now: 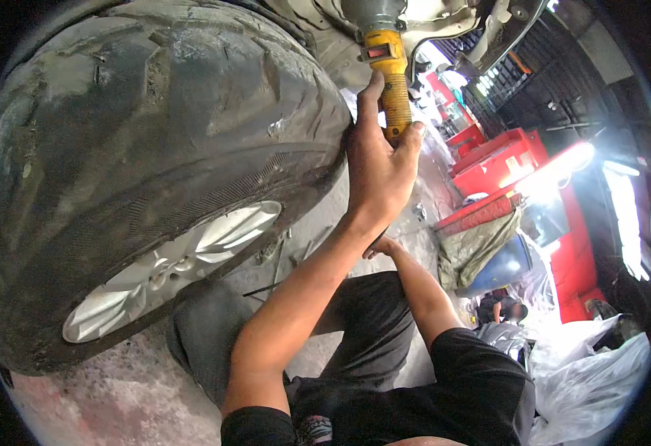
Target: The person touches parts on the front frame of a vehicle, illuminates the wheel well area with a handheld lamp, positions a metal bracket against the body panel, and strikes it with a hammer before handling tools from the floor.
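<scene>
My left hand (385, 160) is raised beside the tire and closed around the ribbed handle of a yellow power tool (394, 93). The grey head of the tool points up toward the vehicle's underside. Lower down, my right hand (382, 247) is partly hidden behind my left forearm, its fingers curled by a thin dark item that I cannot make out. The large worn black tire (154, 126), on a silver wheel rim (169, 273), fills the left side.
Metal vehicle parts (444, 18) hang overhead. To the right are red equipment (500, 160), a draped cloth (478, 249), a blue drum (500, 267) and clear plastic sheeting (593, 372). Another person (492, 308) is low in the background. Thin rods lie on the floor by the wheel.
</scene>
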The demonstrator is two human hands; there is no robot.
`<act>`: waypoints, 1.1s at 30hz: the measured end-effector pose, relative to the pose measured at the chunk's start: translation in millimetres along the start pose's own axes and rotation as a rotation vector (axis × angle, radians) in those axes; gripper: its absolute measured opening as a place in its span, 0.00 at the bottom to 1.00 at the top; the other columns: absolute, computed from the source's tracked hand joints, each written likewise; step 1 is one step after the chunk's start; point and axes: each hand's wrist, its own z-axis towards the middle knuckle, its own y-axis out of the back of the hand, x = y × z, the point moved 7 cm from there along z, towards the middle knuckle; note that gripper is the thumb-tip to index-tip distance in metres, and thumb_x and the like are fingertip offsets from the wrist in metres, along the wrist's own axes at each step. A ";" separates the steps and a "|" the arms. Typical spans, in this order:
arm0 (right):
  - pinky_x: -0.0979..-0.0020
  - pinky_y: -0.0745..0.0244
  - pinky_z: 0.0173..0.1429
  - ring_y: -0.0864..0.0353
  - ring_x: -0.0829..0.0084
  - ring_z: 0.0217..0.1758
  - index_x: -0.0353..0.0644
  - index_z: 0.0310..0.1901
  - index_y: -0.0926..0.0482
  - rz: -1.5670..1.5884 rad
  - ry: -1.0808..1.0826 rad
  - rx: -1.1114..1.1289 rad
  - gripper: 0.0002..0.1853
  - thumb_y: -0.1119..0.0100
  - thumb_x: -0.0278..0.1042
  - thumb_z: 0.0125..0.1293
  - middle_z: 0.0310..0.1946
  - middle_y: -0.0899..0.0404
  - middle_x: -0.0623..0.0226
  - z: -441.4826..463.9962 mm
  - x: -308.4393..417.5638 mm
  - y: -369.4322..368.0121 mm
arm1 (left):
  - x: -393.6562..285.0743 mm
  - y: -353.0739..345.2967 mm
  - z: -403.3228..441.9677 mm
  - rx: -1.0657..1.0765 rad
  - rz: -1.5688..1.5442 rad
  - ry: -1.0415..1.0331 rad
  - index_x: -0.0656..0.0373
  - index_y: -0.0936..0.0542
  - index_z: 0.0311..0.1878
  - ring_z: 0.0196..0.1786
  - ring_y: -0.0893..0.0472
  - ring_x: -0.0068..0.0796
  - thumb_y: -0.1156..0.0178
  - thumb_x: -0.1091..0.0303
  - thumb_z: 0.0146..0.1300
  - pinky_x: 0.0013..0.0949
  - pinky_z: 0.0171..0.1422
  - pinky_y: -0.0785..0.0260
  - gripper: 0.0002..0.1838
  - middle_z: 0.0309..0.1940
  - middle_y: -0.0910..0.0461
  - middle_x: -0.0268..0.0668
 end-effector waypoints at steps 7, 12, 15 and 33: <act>0.63 0.15 0.37 0.12 0.62 0.34 0.42 0.66 0.28 -0.037 0.003 0.006 0.29 0.48 0.25 0.60 0.34 0.13 0.57 1.0 3.5 -1.3 | -1.7 1.1 -0.2 -0.011 0.069 -0.071 0.66 0.40 0.71 0.57 0.25 0.32 0.39 0.79 0.63 0.34 0.60 0.27 0.33 0.58 0.29 0.48; 0.62 0.14 0.38 0.12 0.61 0.34 0.41 0.66 0.28 -0.013 -0.011 0.022 0.29 0.49 0.24 0.59 0.35 0.13 0.54 2.6 1.5 -1.6 | -4.8 1.4 -0.3 -0.009 0.049 -0.045 0.66 0.41 0.71 0.58 0.25 0.32 0.39 0.79 0.63 0.34 0.61 0.29 0.34 0.58 0.28 0.48; 0.61 0.14 0.39 0.12 0.60 0.34 0.41 0.66 0.28 -0.033 0.012 -0.011 0.29 0.50 0.24 0.60 0.36 0.13 0.53 5.7 0.8 -1.8 | -2.9 2.3 1.1 0.000 0.106 -0.152 0.64 0.41 0.72 0.56 0.25 0.32 0.39 0.80 0.63 0.33 0.59 0.28 0.35 0.58 0.29 0.48; 0.62 0.16 0.33 0.13 0.60 0.30 0.41 0.59 0.24 0.025 -0.004 0.093 0.20 0.48 0.27 0.66 0.34 0.14 0.52 33.1 -19.1 -2.3 | -0.6 -0.6 1.6 0.000 0.026 -0.054 0.64 0.41 0.72 0.48 0.22 0.35 0.40 0.80 0.62 0.34 0.52 0.28 0.35 0.55 0.27 0.49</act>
